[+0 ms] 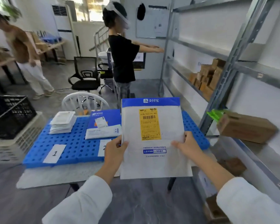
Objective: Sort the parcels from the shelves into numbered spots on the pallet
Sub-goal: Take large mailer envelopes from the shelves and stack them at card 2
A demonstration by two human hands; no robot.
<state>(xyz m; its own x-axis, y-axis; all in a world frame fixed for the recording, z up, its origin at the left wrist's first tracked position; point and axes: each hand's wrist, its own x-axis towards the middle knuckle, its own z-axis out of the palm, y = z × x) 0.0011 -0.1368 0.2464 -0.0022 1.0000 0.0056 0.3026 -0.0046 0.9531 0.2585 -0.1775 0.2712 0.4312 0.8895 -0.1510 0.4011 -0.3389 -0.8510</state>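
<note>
now | mailer (152, 139) held upright over pallet (68, 143) | left hand (115, 149) and right hand (187, 147) pinch side edges | likely light, floppy; support both edges

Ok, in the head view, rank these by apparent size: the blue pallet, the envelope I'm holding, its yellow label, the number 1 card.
1. blue pallet, partly covered
2. envelope, enlarged by nearness to the camera
3. yellow label
4. number 1 card
</note>
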